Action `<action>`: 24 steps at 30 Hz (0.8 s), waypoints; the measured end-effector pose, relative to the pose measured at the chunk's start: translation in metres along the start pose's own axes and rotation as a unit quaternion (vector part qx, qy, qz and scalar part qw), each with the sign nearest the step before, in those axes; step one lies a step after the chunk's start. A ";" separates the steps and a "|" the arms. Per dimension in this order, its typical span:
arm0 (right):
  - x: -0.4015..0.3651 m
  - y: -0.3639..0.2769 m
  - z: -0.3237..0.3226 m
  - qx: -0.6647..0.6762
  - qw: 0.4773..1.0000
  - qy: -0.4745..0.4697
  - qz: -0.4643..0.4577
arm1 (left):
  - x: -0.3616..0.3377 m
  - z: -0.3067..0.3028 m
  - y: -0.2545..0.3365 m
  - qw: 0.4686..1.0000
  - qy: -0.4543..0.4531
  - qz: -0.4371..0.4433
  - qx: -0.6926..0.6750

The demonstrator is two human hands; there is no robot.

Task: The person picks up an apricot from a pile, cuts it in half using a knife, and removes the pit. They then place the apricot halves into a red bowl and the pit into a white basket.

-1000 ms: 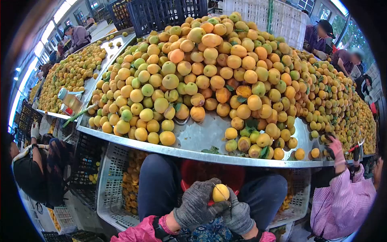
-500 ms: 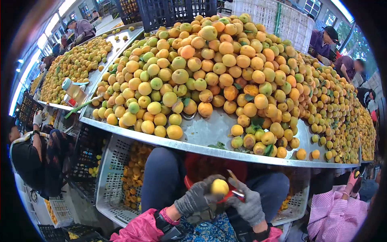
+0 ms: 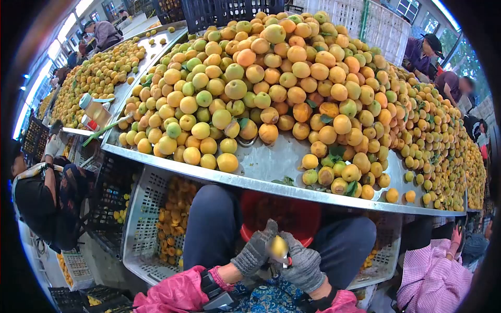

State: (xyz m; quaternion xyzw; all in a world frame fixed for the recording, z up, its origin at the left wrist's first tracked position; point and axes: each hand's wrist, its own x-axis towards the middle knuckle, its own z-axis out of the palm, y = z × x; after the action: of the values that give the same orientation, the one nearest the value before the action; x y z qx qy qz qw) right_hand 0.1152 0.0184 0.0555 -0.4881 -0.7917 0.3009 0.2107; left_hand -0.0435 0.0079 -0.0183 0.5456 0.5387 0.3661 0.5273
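Low over my lap, my left hand, in a grey knit glove, is closed around a yellow apricot, blurred by motion. My right hand, gloved alike, presses against the fruit's right side and grips a small hand tool with red and shiny metal parts. Its exact kind is hidden by the fingers. Just beyond both hands, between my knees, stands a red basin with dark, indistinct contents.
A metal table bears a large heap of apricots. Crates stand behind it. Below, a pale perforated crate holds opened apricots. A bottle stands on the left. Other people work on both sides.
Both hands have come closer together, the right moving left against the apricot. The tool has turned and is now mostly covered. The view has shifted slightly.
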 end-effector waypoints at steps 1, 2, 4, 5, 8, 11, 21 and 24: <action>0.000 0.002 0.007 0.007 0.999 0.044 0.018 | 0.003 0.004 -0.009 0.980 -0.004 -0.117 -0.159; 0.001 0.008 0.015 0.008 0.999 0.041 0.020 | 0.005 0.010 -0.012 0.980 -0.004 -0.121 -0.159; -0.001 0.019 0.031 0.105 0.986 0.129 -0.010 | 0.005 0.021 -0.016 0.976 0.175 0.090 0.094; -0.001 0.019 0.030 0.106 0.986 0.125 -0.007 | 0.004 0.016 -0.009 0.976 0.175 0.085 0.092; 0.001 0.013 0.020 0.017 0.999 -0.007 0.036 | 0.009 -0.002 0.018 0.879 0.027 -0.325 -0.348; 0.009 0.008 0.005 0.022 0.996 -0.078 0.034 | 0.006 -0.011 0.035 0.954 -0.007 -0.247 -0.168; 0.007 0.013 0.043 0.164 0.977 0.040 0.131 | -0.007 0.015 -0.044 0.971 0.117 0.078 0.195; 0.010 0.012 0.044 0.179 0.972 0.035 0.148 | -0.005 0.008 -0.028 0.990 0.040 -0.034 0.132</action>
State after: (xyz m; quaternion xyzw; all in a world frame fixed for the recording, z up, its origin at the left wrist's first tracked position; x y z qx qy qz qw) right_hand 0.0912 0.0198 0.0156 -0.5646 -0.6358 0.4488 0.2749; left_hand -0.0418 -0.0026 -0.0465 0.5768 0.6208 0.2956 0.4411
